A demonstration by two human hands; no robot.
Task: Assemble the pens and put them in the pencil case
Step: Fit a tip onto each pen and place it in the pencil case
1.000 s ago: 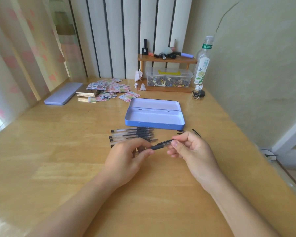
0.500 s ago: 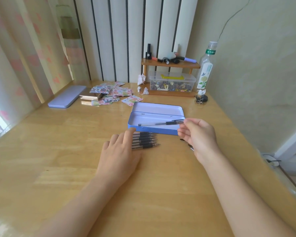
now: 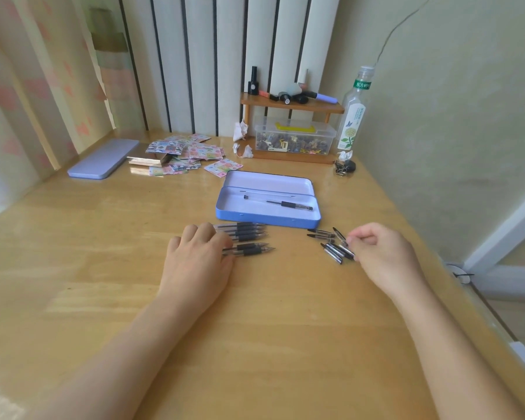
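Now picking parts: left hand (image 3: 199, 262) flat, fingers spread on loose pens (image 3: 249, 239); right hand (image 3: 382, 253) fingers closing on a cap (image 3: 344, 251), grip unclear. Next: join, then case (image 3: 267, 221).

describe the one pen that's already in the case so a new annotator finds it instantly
Find the open blue pencil case in the middle of the wooden desk, ahead of both hands. The pen lies alone inside its tray, clear barrel to the left, black grip section to the right. The other pens lie in a row on the desk under the left hand, outside the case.
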